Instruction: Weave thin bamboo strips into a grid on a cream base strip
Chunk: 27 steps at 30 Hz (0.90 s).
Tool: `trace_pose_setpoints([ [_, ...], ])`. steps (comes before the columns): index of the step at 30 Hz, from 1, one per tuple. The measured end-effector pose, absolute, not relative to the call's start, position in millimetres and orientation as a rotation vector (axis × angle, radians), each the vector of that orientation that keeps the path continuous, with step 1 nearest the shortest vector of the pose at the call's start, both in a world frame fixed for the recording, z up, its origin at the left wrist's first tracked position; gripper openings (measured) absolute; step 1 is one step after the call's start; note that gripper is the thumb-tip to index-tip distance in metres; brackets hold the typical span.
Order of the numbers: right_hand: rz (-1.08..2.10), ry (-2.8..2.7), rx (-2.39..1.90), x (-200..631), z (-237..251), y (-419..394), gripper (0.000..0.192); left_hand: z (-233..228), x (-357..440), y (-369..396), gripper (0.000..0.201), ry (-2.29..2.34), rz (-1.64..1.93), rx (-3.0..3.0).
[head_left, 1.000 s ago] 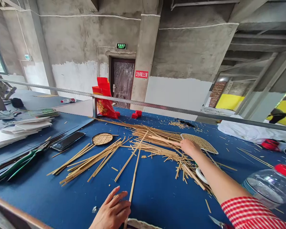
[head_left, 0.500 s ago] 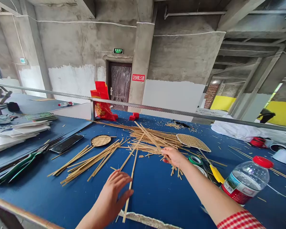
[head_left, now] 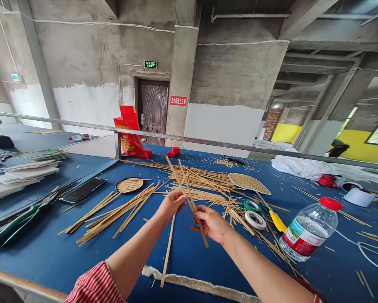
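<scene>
Holding two thin bamboo strips [head_left: 185, 185] lifted above the blue surface [head_left: 207, 256], the right hand [head_left: 210, 223] pinches their near ends while the left hand [head_left: 173, 204], just beside, closes its grip midway, long axes slanting up-left away from the person.

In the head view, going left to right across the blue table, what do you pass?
Green-handled pliers → black phone → round woven disc → left hand → right hand → tape rolls → water bottle
</scene>
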State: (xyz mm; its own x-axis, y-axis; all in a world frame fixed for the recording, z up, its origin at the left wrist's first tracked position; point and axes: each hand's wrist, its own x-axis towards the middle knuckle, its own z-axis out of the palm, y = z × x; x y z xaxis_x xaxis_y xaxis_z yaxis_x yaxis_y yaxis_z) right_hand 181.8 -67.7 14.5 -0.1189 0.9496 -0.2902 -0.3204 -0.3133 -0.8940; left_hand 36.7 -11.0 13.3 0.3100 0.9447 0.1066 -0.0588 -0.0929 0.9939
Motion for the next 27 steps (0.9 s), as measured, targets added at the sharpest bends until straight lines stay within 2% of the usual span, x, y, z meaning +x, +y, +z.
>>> trace_pose_setpoints([
  [13, 1.565, -0.853, -1.246, 185, -4, -43, 0.015, -16, 31, 6, 0.04, 0.853, 0.986, 1.156],
  [22, 1.552, -0.9, -1.251, 187, -5, -35, 0.015, -18, 24, 6, 0.043, 0.849, 0.832, 1.264],
  [27, 1.685, -0.867, -1.272, 191, 2, -46, 0.016, -23, 22, 9, 0.039, 0.908, 0.721, 1.406],
])
